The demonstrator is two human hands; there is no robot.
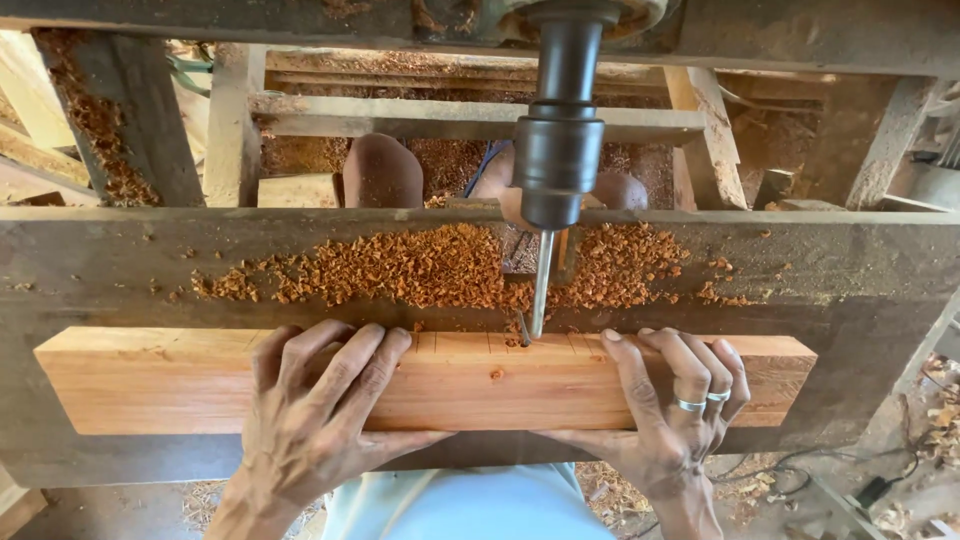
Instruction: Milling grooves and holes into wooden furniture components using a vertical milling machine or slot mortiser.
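1. A long rectangular block of reddish-orange wood [450, 385] lies flat across the grey, weathered worktop [120, 260], its length running left to right.
2. The left hand [310, 420] grips the block left of centre, fingers curled over the far edge and thumb against the near face.
3. The right hand [670, 410] grips it right of centre the same way; two silver rings [700, 402] sit on its fingers.
4. A dark metal drill chuck [558, 155] hangs above, and its slim steel bit [540, 290] meets the block's far edge between the hands.
5. Pencil ticks mark that edge.
6. Orange wood shavings [420, 270] lie heaped on the worktop just behind the block.
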